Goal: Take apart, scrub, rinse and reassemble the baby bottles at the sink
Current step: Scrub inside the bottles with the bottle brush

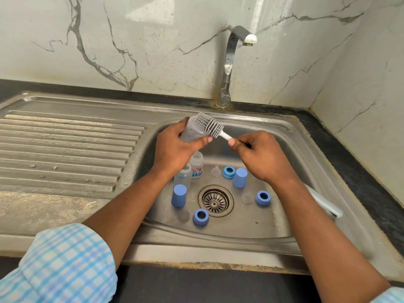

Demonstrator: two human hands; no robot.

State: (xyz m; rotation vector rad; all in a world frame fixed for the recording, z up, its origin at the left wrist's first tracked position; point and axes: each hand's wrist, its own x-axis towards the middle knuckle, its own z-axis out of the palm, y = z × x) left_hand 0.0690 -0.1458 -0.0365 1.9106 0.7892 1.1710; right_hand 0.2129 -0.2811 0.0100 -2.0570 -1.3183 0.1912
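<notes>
I stand at a steel sink (284,136) set in a dark counter (358,171), with white veined marble walls (153,51) behind it. The drain (216,201) sits mid-basin. The tap (228,62) rises beyond the drain, and the ribbed draining board (65,145) lies to its left. Around the drain stand two more bottles (196,164), two blue caps (179,195), three blue rings (228,172) and some clear teats (247,198). Beyond the drain and above it, my left hand (175,147) wraps round a clear bottle (192,133), held tilted. My right hand (260,154), fingers curled, pinches the white handle of a grey brush (208,124). The brush's bristled head lies against the bottle's upper end.
</notes>
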